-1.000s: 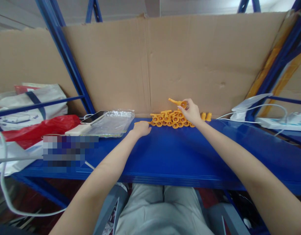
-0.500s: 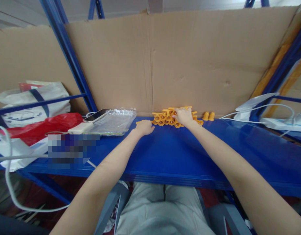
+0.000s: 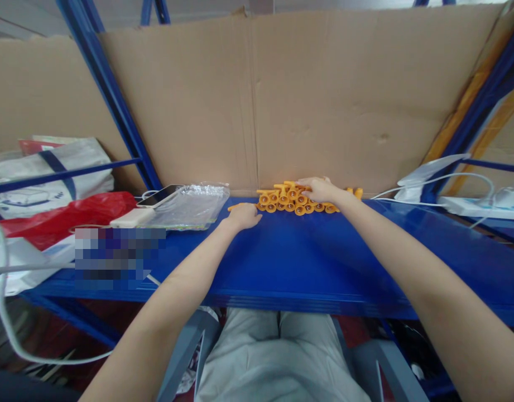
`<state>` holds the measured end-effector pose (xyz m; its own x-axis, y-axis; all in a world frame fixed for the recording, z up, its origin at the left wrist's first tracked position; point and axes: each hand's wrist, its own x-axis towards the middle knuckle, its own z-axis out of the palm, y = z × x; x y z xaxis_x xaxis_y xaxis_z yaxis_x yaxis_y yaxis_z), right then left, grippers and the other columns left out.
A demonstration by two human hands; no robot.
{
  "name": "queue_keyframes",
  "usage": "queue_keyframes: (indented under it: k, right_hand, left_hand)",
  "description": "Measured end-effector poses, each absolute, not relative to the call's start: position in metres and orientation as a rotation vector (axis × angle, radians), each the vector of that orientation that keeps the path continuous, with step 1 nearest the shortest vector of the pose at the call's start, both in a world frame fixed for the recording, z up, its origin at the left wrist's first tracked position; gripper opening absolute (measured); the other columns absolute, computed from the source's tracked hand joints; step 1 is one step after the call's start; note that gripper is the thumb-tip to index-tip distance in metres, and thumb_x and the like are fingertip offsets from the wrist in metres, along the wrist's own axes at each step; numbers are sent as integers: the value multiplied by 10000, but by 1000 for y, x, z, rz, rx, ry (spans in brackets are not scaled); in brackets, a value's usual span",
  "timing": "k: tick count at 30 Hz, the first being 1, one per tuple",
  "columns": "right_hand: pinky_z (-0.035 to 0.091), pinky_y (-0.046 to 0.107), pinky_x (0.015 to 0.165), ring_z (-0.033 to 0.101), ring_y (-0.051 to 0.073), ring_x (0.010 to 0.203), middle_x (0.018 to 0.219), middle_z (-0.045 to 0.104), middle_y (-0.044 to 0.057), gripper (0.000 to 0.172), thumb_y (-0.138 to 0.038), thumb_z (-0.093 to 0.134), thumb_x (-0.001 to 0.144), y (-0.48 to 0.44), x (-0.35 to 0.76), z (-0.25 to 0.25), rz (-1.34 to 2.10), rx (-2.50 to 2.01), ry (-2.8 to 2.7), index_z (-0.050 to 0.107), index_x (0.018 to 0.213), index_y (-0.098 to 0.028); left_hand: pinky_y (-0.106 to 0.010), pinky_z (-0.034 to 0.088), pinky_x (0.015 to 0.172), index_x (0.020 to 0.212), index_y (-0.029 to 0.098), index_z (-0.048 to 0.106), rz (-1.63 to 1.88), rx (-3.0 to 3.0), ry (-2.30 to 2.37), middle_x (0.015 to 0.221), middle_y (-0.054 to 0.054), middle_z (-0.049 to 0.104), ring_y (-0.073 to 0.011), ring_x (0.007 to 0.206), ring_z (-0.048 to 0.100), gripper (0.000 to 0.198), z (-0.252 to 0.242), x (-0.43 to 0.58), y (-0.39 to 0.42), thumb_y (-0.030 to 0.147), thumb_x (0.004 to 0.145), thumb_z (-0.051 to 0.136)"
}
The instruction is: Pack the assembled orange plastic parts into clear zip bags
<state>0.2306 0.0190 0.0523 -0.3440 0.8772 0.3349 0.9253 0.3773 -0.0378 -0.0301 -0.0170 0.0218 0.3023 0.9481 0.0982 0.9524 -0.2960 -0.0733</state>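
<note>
Seemingly, right hand (image 3: 321,190) atop orange pegs (image 3: 282,201).

Blue metal shelf board (image 3: 307,262) as worktop, glossy, with soft reflections. Creased brown cardboard sheet (image 3: 323,100) stands behind it as a back wall, between slanted blue rack uprights at left (image 3: 110,100) and right (image 3: 478,106); a blue cross rail (image 3: 64,175) runs off left. Under the shelf it is dim, with a grey chair frame (image 3: 179,357) showing.
</note>
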Motion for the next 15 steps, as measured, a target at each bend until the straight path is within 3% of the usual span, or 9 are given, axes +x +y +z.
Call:
queue_keyframes:
  k: [7,12,15]
  right_hand:
    - [369,589,1076,580,328,1264,1298,686,68,492,-156,515,863,21,219,38,-329,-1675,-2457,682,1300,-307]
    - [327,634,1099,520,327,1329,1393,623,56,464,-175,516,868,26,225,46,-286,-1616,-2398,689,1279,-301]
    - [345,571,1124,514,306,1336,1411,608,65,458,-203,492,898,31,247,60,-255,-1623,-2189,668,1316,-262]
  left_hand:
    - [-359,505,974,984,186,781,-30,-2442,-1807,1075,-121,756,-287,1120,678,395,24,-29,-19,405,953,453]
    - [-372,507,975,995,192,780,-22,-2443,-1794,1072,-117,758,-292,1124,675,397,23,-30,-18,404,950,447]
    - [-380,512,972,997,184,781,-37,-2447,-1800,1084,-123,756,-300,1130,673,390,23,-29,-19,391,949,454]
